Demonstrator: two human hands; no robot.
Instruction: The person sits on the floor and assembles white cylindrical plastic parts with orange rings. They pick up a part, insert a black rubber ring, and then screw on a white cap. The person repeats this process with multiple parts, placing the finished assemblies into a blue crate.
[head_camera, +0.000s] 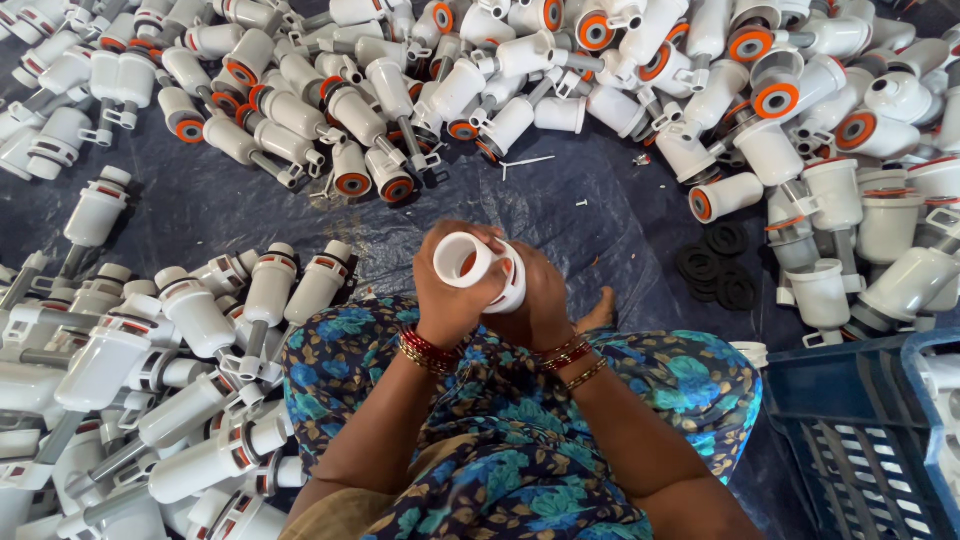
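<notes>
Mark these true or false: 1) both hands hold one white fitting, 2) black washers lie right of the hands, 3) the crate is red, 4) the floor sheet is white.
1) Both the left hand and the right hand hold one white plastic fitting: true.
2) Black rubber washers lie right of the hands: true.
3) The crate is red: false, the plastic crate is blue.
4) The floor sheet is white: false, the tarpaulin is dark blue.

Dark tarpaulin (600, 215) carries white fittings (300, 110), seemingly rubber washers (715, 265).

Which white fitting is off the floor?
The white fitting gripped by both hands, left hand and right hand, above the lap; all others lie on the tarp.
</notes>
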